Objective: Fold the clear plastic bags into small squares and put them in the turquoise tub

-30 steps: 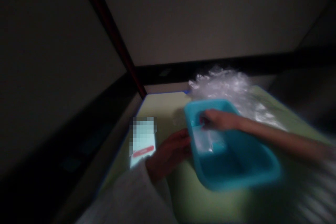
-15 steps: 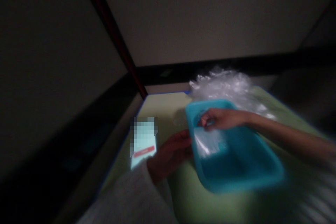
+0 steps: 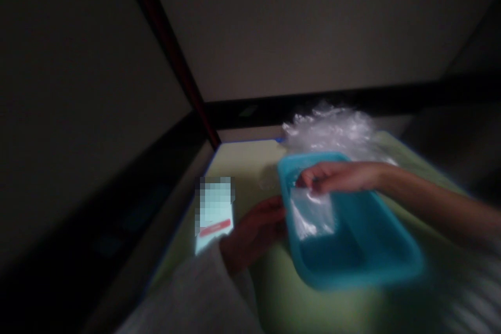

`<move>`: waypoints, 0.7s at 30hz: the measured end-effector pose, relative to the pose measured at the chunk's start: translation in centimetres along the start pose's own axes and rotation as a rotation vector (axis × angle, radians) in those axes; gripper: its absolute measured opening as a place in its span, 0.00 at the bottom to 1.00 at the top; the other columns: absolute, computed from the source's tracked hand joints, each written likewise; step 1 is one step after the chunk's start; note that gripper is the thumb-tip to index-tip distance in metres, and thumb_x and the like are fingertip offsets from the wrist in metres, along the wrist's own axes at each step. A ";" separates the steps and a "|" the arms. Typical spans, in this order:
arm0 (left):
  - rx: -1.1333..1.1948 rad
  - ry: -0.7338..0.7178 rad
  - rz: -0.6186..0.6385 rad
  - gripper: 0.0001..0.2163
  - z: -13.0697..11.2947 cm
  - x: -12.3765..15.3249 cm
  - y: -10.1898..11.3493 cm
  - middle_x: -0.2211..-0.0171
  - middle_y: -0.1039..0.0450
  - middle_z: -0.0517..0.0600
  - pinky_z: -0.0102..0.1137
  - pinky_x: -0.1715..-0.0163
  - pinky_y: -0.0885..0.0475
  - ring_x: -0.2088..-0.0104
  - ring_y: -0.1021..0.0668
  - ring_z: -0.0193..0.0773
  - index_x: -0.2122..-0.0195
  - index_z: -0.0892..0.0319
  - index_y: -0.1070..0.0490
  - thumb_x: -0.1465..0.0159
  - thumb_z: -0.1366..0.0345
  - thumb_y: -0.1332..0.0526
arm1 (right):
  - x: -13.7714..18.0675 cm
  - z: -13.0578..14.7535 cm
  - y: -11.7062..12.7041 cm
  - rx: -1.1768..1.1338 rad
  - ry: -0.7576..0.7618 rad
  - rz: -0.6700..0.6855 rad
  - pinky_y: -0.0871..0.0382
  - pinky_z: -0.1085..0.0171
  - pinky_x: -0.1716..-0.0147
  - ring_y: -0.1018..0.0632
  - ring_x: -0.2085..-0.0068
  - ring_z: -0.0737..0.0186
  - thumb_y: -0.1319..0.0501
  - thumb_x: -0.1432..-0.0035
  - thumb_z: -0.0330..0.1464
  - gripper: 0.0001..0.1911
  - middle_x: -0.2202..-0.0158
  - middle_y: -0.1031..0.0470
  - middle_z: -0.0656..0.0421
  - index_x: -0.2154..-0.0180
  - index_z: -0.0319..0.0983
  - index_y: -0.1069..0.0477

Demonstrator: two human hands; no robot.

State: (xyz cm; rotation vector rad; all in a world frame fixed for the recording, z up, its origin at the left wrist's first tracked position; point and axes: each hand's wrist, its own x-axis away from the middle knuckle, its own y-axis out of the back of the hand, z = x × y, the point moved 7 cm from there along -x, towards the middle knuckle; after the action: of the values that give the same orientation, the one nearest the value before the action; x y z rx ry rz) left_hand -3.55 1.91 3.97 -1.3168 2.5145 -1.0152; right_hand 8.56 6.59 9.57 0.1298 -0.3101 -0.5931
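Note:
A teal plastic tub [image 3: 391,266] sits on the pale green table [image 3: 242,159]. My right hand [image 3: 332,176] reaches over the tub's far end and pinches the top of a small clear plastic bag [image 3: 312,214], which hangs down inside the tub. My left hand [image 3: 252,229], in a grey sleeve, rests against the tub's left rim with its fingers curled; I cannot make out anything in it. The picture is dim and blurred.
A lit phone screen [image 3: 214,214] lies on the table left of my left hand. A heap of crumpled clear plastic bags [image 3: 332,128] lies behind the tub. Dark walls and a red-black post [image 3: 172,57] close off the table's left and far sides.
My right hand has lifted the clear bag slightly, so it hangs more freely over the tub. The left hand has stayed by the rim.

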 end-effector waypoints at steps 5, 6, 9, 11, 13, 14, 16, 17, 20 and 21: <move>-0.009 -0.014 0.005 0.09 -0.1 0.0 -0.1 0.66 0.23 0.51 0.30 0.61 0.30 0.63 0.22 0.38 0.62 0.63 0.26 0.45 0.70 0.35 | 0.7 0.2 0.3 0.106 -0.048 0.002 0.40 0.68 0.68 0.34 0.69 0.68 0.38 0.52 0.35 0.08 0.72 0.36 0.64 0.71 0.38 0.35; -0.011 -0.016 0.010 0.09 -0.1 0.1 -0.1 0.66 0.23 0.51 0.30 0.61 0.30 0.63 0.22 0.38 0.62 0.64 0.26 0.44 0.70 0.35 | 0.9 0.3 0.6 0.134 -0.056 -0.007 0.40 0.67 0.68 0.34 0.69 0.68 0.38 0.52 0.35 0.08 0.72 0.36 0.64 0.71 0.38 0.35; -0.007 -0.018 0.025 0.08 -0.2 0.1 -0.3 0.66 0.23 0.52 0.31 0.61 0.30 0.63 0.22 0.39 0.63 0.64 0.26 0.44 0.70 0.35 | 1.2 0.5 1.6 0.216 -0.065 -0.069 0.38 0.67 0.68 0.32 0.69 0.66 0.39 0.52 0.34 0.07 0.72 0.36 0.63 0.70 0.39 0.35; 0.000 -0.013 0.025 0.07 -0.2 0.1 -0.3 0.66 0.23 0.52 0.31 0.60 0.30 0.63 0.22 0.39 0.63 0.63 0.26 0.44 0.70 0.35 | 1.0 0.5 2.1 0.305 -0.064 -0.103 0.36 0.66 0.68 0.31 0.69 0.65 0.40 0.52 0.33 0.06 0.72 0.35 0.63 0.70 0.39 0.35; 0.002 -0.014 0.020 0.08 -0.3 0.0 -0.3 0.66 0.23 0.52 0.31 0.61 0.30 0.64 0.22 0.39 0.63 0.63 0.25 0.44 0.70 0.35 | 0.5 0.5 2.2 0.463 -0.060 -0.133 0.35 0.65 0.67 0.29 0.68 0.64 0.41 0.52 0.30 0.04 0.72 0.33 0.61 0.70 0.38 0.35; 0.000 -0.015 0.015 0.08 -0.3 0.0 -0.3 0.66 0.23 0.52 0.31 0.61 0.30 0.65 0.22 0.39 0.63 0.63 0.25 0.44 0.70 0.35 | 0.2 0.4 2.2 0.547 -0.058 -0.148 0.34 0.65 0.66 0.28 0.67 0.63 0.41 0.52 0.28 0.04 0.71 0.31 0.60 0.70 0.38 0.34; -0.009 -0.021 0.008 0.08 -0.3 0.1 -0.2 0.66 0.23 0.51 0.31 0.61 0.30 0.65 0.22 0.38 0.63 0.63 0.25 0.45 0.69 0.34 | -0.5 0.2 1.9 0.674 -0.056 -0.183 0.33 0.63 0.64 0.27 0.66 0.60 0.42 0.53 0.26 0.06 0.69 0.29 0.58 0.69 0.37 0.33; -0.014 -0.018 0.007 0.08 -0.3 0.1 -0.2 0.66 0.23 0.51 0.31 0.61 0.30 0.65 0.22 0.39 0.63 0.63 0.25 0.45 0.69 0.34 | -0.8 0.1 1.7 0.707 -0.055 -0.196 0.32 0.62 0.63 0.27 0.64 0.59 0.42 0.53 0.25 0.07 0.68 0.28 0.57 0.68 0.36 0.32; -0.018 -0.006 0.004 0.08 -0.2 0.1 -0.1 0.67 0.23 0.51 0.31 0.61 0.30 0.64 0.22 0.39 0.63 0.63 0.26 0.44 0.69 0.34 | -1.3 -0.5 1.1 0.748 -0.048 -0.223 0.33 0.58 0.58 0.26 0.60 0.53 0.43 0.54 0.23 0.11 0.64 0.26 0.54 0.65 0.36 0.30; -0.013 -0.001 0.005 0.08 -0.1 0.1 -0.1 0.67 0.23 0.51 0.31 0.60 0.30 0.64 0.22 0.39 0.63 0.62 0.26 0.44 0.69 0.34 | -1.2 -0.8 1.0 0.766 -0.046 -0.230 0.34 0.56 0.57 0.26 0.59 0.51 0.43 0.54 0.23 0.12 0.63 0.26 0.53 0.64 0.37 0.30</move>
State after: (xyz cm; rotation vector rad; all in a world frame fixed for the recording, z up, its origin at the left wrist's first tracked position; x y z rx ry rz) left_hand -3.61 1.82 4.13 -1.3135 2.5268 -0.9978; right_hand 8.37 8.12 8.75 0.8993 -0.5616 -0.6803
